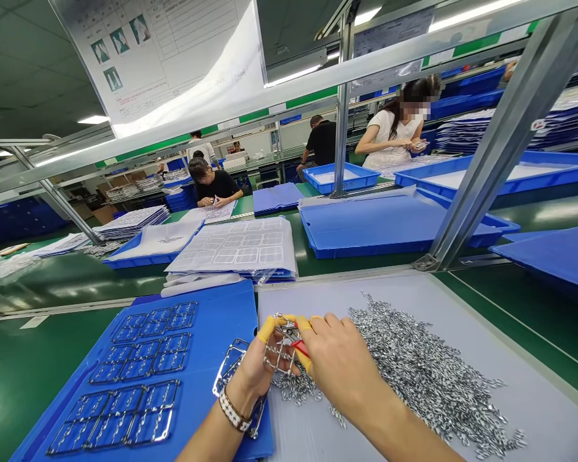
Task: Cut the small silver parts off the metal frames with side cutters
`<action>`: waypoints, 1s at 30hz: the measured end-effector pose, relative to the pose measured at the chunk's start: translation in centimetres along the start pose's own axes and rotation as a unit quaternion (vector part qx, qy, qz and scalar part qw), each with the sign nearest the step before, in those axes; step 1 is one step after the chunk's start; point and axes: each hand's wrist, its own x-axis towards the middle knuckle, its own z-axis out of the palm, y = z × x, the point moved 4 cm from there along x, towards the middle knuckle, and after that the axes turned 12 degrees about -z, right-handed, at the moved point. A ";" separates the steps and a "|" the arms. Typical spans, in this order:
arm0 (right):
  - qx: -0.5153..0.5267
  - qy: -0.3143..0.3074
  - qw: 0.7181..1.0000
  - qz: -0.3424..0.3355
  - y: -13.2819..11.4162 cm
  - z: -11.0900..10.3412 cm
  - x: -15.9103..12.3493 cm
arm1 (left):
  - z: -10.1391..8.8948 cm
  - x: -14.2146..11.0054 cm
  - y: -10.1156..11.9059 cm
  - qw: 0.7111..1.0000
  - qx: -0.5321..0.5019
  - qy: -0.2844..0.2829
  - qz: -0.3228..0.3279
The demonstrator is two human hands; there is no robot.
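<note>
Stamped metal frame (282,343) | left hand (262,372): fingers clamped on it | right hand (341,359): fingers together on red tool (301,348)

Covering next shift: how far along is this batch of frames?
Done, it seems: a heap of small metal pieces on the grey sheet. In hand: a metal frame held by the left hand, a red-tipped tool by the right hand. Remaining: frames on the blue tray.
</note>
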 end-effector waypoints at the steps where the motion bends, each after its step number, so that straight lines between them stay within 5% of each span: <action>1: 0.002 -0.005 1.000 0.000 0.0 0.0 0.0 | 0.1 0.0 -0.1 1.000 0.002 -0.017 -0.010; 18: 0.033 -0.038 0.998 0.021 0.5 0.6 0.2 | 2.1 -0.5 0.4 0.988 -0.027 -0.138 -0.059; 30: 0.049 -0.048 0.997 0.017 0.4 1.3 0.5 | 1.7 -0.4 0.3 0.994 -0.007 -0.103 -0.034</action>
